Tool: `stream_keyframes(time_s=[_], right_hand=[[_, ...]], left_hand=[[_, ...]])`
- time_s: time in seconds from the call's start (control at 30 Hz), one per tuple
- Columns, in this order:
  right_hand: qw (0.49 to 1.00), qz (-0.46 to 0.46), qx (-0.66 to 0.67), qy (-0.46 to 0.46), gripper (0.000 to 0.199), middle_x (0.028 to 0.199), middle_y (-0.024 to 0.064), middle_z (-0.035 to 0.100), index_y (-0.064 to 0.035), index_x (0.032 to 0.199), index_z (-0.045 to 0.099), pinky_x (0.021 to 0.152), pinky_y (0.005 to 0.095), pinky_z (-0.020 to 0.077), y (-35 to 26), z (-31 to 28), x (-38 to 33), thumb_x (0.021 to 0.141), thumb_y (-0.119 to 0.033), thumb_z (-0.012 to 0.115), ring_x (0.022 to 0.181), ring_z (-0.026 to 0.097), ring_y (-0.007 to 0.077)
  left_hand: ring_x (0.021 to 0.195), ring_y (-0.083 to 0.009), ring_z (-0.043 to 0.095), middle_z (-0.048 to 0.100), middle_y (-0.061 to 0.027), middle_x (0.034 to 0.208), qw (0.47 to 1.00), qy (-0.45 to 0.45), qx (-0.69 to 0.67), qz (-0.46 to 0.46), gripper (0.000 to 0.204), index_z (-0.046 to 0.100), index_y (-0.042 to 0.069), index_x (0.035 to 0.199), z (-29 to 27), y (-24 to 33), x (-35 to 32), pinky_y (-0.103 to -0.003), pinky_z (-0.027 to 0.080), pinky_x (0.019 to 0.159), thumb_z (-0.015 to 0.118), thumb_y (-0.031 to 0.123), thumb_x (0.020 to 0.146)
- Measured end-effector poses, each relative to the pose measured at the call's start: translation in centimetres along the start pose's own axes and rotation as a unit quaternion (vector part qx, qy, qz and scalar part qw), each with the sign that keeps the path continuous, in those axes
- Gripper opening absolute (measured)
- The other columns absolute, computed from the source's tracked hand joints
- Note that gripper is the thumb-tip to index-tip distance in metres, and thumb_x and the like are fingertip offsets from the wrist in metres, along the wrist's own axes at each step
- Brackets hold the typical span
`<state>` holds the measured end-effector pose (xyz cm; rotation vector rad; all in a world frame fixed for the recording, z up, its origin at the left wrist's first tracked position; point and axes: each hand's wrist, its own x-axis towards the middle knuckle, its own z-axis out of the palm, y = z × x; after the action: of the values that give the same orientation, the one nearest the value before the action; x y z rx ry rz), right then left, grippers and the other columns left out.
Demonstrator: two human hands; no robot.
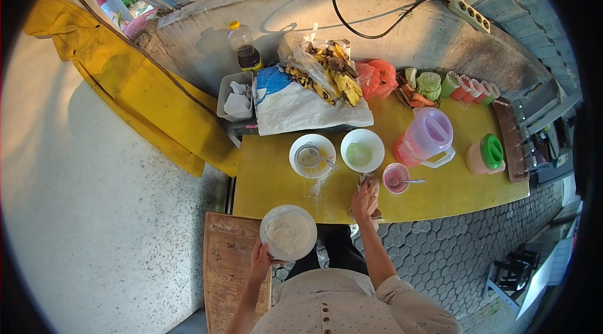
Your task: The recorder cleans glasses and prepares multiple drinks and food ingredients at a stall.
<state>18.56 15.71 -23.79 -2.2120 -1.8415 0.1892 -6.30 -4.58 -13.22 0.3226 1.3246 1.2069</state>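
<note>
Yellow board forms the table point(440, 199) across the middle of the frame. At its near edge, lower centre, a cloth point(368, 184) is pressed flat under the right hand point(364, 201), fingers laid together on top of it; whether the cloth is pinched cannot be told. Just left of that, below the table edge, a white bowl point(288, 232) of pale flour is held by the left hand point(259, 260), which is closed on the bowl's lower left rim. The bowl is kept above a wooden board point(227, 258) at lower left.

On the table, just above the cloth, a plate point(312, 155) with a small sieve is set beside a white bowl of green liquid point(362, 150); the two are near but apart. To the right of the right hand a pink cup point(396, 177) with a spoon in it is seen, and above it a pink jug point(426, 137) with a purple lid. Further right a container point(485, 155) with a green lid is placed.

At upper centre a white sack point(295, 104) is laid, with fried bananas point(330, 73) in clear plastic on top. A bottle point(244, 47) of dark liquid is stood at the upper left of these, and a power strip point(468, 12) is seen at upper right.
</note>
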Motion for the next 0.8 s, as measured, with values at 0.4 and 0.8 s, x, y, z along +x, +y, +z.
stream_keyframes(time_s=[0.4, 0.8], right_hand=[[0.967, -0.242, -0.036, -0.068, 0.049, 0.106, 0.0119, 0.048, -0.0020, 0.117, 0.044, 0.056, 0.0376, 0.0504, -4.0, 2.0, 0.5, 0.071, -0.015, 0.054, 0.075, 0.059, 0.0287], [0.963, -0.258, -0.008, -0.082, 0.055, 0.099, 0.0108, 0.049, -0.0092, 0.120, 0.042, 0.057, 0.0397, 0.0502, -5.5, 2.6, 0.4, 0.068, -0.016, 0.059, 0.076, 0.057, 0.0290]], left_hand=[[0.087, -0.0272, 0.059, 0.048, -0.0151, 0.112, 0.999, 0.035, 0.005, 0.014, 0.039, 0.027, 0.006, 0.126, -0.5, 1.4, -1.0, -0.037, 0.057, 0.061, 0.034, 0.021, 0.090], [0.086, -0.0262, 0.060, 0.050, -0.0142, 0.110, 0.997, 0.050, -0.012, 0.048, 0.038, 0.028, 0.007, 0.127, -0.9, 1.0, -1.9, -0.037, 0.056, 0.061, 0.032, 0.019, 0.091]])
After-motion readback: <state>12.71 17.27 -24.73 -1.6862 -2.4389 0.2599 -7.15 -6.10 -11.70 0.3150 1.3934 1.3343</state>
